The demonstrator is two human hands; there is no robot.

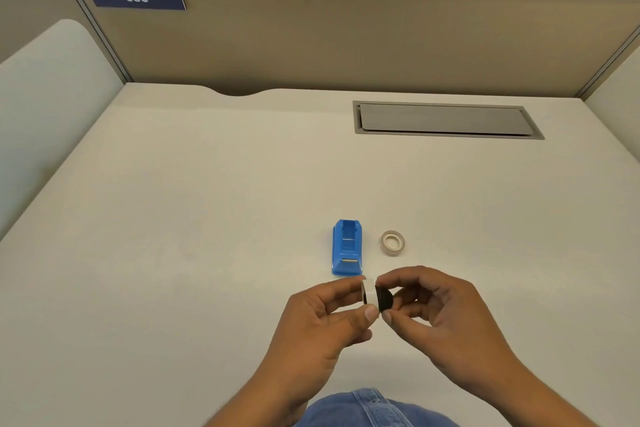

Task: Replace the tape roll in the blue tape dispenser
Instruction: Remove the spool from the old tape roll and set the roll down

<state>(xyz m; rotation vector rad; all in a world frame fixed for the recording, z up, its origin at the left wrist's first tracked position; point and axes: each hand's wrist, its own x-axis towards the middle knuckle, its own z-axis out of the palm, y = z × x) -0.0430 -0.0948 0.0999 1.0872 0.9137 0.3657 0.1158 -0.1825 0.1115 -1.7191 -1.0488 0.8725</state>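
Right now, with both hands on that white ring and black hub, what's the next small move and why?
Probably pull the black hub free with the right hand while the left hand steadies the white ring. The two appear partly joined, the blue tape dispenser sits empty, and another tape roll lies on the desk beside it.

Dispenser (347, 248) on desk (207, 218), tape roll (392, 243) just right, hatch (446, 120) behind

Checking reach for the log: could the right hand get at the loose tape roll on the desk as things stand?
Probably not yet: the path to the loose tape roll is open, but the right hand is busy holding the black hub.
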